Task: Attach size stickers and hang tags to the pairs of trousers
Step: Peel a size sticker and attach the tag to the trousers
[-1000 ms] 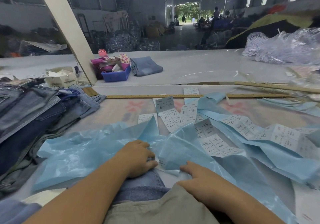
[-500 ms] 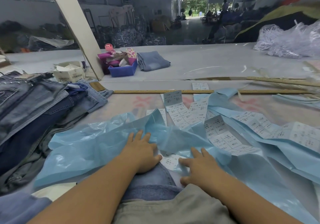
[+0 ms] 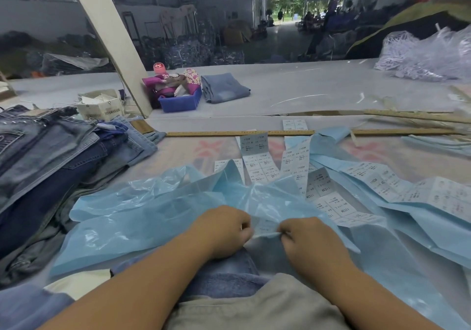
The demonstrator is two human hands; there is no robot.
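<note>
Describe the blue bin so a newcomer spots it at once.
Find the slanted white beam crossing the upper left. At its foot, on the grey table, sits the blue plastic bin. Unlike the folded jeans beside it, it is rigid and stuffed with pink items.

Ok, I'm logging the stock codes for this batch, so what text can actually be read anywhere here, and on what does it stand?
"1103#": printed at the top of the white size stickers spread on the table.
"1103#" again on the sticker strip at the right.
Smaller lines under those codes: too small to read.
Lettering on the cream paper bag beside the jeans pile: blurred, not legible.
Markings on the wooden ruler: too fine to read.
</note>
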